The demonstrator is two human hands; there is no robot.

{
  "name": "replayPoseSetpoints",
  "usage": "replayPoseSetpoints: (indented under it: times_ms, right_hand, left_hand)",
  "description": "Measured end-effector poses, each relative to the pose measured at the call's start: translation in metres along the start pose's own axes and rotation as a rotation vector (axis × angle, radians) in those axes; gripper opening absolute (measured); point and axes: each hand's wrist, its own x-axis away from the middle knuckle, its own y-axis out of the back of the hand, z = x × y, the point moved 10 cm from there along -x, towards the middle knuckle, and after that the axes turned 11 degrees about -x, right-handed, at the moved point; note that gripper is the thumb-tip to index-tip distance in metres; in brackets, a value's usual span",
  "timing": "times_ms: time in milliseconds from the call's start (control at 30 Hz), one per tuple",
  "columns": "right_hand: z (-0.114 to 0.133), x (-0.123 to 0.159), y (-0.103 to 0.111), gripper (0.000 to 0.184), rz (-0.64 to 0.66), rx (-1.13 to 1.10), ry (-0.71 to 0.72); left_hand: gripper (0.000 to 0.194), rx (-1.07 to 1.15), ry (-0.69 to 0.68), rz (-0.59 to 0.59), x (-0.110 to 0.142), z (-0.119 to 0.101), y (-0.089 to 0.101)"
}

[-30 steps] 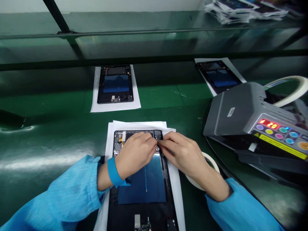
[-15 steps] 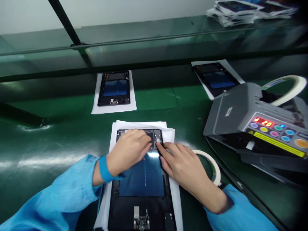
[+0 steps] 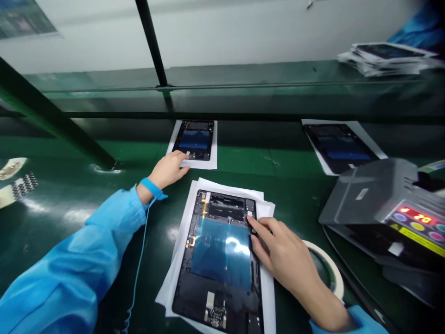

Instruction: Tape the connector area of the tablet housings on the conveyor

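An opened tablet [image 3: 222, 253] with a blue battery area and bare circuitry lies on white paper sheets [image 3: 269, 287] in front of me. My right hand [image 3: 281, 250] rests at its upper right edge, index fingertip touching the frame and thumb apart; it looks open. Farther off, a second opened tablet [image 3: 194, 139] lies on its own white sheet [image 3: 213, 153]. My left hand [image 3: 168, 169] reaches to that tablet's near left corner, fingers stretched out and thumb apart. A blue wrist strap [image 3: 152, 188] with a thin cord is on my left wrist.
A grey tape dispenser [image 3: 368, 195] with a lit display stands at right, near a tape roll [image 3: 335, 273] beside my right forearm. Another tablet [image 3: 340, 141] lies behind it. A green post [image 3: 59, 120] slants at left. Stacked sheets and devices [image 3: 385, 60] sit on the far ledge.
My left hand has left the near tablet's top and moved forward and left to the far tablet. My right hand keeps its place on the near tablet. The view has shifted left.
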Motion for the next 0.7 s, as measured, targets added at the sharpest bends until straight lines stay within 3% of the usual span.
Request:
replayPoseSetpoints:
  times_ms: [133,267,433,533,633,700]
  right_hand:
    - [0.003,0.0,0.0,0.033,0.004,-0.001,0.024]
    - [0.001,0.0,-0.002,0.033,0.013,-0.023,0.022]
    - [-0.002,0.0,-0.004,0.033,0.025,-0.059,-0.001]
    - [-0.003,0.0,-0.004,0.032,0.037,-0.084,-0.01]
    - [-0.002,-0.002,-0.005,0.033,0.057,-0.101,-0.021]
    - [-0.003,-0.004,-0.004,0.033,0.07,-0.126,-0.044]
  left_hand:
    - [0.025,-0.076,-0.105,0.129,-0.028,0.02,-0.021]
    - [0.018,-0.131,-0.167,0.163,-0.037,0.02,-0.035]
    - [0.021,-0.183,-0.2,0.161,-0.036,0.01,-0.029]
    - [0.023,-0.203,-0.206,0.113,-0.025,-0.003,0.008]
    - [0.024,-0.215,-0.202,-0.056,0.007,-0.029,0.077]
    - [0.024,-0.186,-0.243,-0.148,0.044,-0.056,0.12]
